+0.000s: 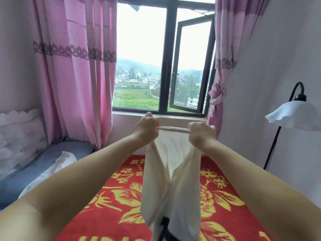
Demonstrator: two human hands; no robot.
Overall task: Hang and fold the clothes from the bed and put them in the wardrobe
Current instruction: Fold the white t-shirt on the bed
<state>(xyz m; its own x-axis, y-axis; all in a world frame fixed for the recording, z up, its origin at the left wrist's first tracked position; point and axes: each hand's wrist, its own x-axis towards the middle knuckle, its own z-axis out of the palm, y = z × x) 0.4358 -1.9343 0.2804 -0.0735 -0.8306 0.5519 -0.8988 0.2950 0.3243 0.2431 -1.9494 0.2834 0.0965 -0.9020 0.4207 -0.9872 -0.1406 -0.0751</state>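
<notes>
Trousers, cream, are held up by the waistband above the red rug, gripped in the left hand and right hand, legs hanging down.

Two hands, one garment, two curtains.

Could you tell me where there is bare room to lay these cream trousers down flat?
The blue bed shows bare sheet between the headboard and the white garment. The red floral rug lies open left of the cream trousers. The lamp crowds the right.
</notes>
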